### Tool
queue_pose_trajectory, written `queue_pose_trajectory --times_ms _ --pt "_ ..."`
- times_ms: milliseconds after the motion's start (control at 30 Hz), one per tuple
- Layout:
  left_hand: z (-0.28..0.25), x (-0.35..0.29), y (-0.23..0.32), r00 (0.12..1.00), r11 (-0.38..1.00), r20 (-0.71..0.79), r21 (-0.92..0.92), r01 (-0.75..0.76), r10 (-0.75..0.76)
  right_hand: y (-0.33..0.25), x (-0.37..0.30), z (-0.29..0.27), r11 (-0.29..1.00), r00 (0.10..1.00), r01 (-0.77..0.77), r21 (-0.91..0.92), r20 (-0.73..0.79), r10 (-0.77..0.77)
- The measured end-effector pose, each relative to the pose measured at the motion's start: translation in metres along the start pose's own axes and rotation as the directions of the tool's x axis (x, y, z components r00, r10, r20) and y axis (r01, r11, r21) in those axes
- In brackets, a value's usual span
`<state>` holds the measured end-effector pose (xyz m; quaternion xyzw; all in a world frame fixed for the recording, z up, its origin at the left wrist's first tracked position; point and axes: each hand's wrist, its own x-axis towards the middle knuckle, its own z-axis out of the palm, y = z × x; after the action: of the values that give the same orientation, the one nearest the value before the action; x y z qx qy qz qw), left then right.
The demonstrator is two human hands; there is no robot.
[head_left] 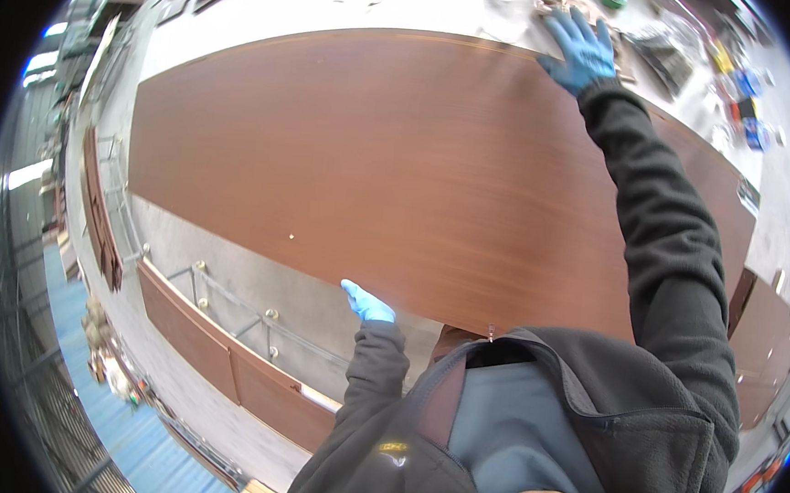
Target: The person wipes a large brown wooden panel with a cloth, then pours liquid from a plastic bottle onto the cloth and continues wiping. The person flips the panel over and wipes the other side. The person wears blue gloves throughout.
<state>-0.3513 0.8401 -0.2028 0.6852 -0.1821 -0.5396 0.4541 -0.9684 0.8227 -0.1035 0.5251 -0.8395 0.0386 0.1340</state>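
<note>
A large flat brown panel (373, 163) lies in front of me across a white work surface. My right hand (579, 56), in a blue glove, reaches to the panel's far edge. Its fingers are spread, and nothing shows in its grasp. Beside its fingertips lies a crumpled beige cloth (563, 0). My left hand (371, 303), gloved in lighter blue, is at the near edge of the panel. Its fingers are stretched out to the left, and I see nothing held in them; whether they touch the edge is unclear.
Clear plastic bags (670, 50) and bottles with blue labels (756, 134) crowd the far right. More brown panels stand at the near left (223, 354) and far left (100, 208). A metal frame (257, 324) shows below the near edge. Another brown panel (766, 346) is at right.
</note>
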Motion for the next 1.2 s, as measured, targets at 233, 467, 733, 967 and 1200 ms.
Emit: queue_pose_trajectory --times_ms 233,467,733,967,1200 --pt "-0.019 0.08 0.036 0.971 0.969 0.056 -0.065 0.236 -0.233 -0.058 -0.008 0.044 0.99 0.962 -0.123 0.071 0.255 0.101" --pt "-0.019 0.073 0.052 0.86 0.887 0.298 -0.082 0.455 -0.414 -0.071 0.005 0.043 0.968 0.93 -0.243 0.068 0.299 0.213" --pt "-0.032 0.077 0.039 0.882 0.896 0.225 -0.071 0.439 -0.414 -0.071 0.01 0.046 0.976 0.946 -0.218 0.029 0.253 0.204" --pt "-0.043 0.074 0.037 0.846 0.85 0.158 -0.065 0.523 -0.509 -0.069 0.003 0.045 0.993 0.985 -0.113 -0.03 0.131 0.116" --pt "0.009 0.157 0.116 0.853 0.962 -0.519 0.201 0.186 -0.057 -0.066 -0.005 0.061 0.987 0.985 -0.16 0.006 0.065 0.159"
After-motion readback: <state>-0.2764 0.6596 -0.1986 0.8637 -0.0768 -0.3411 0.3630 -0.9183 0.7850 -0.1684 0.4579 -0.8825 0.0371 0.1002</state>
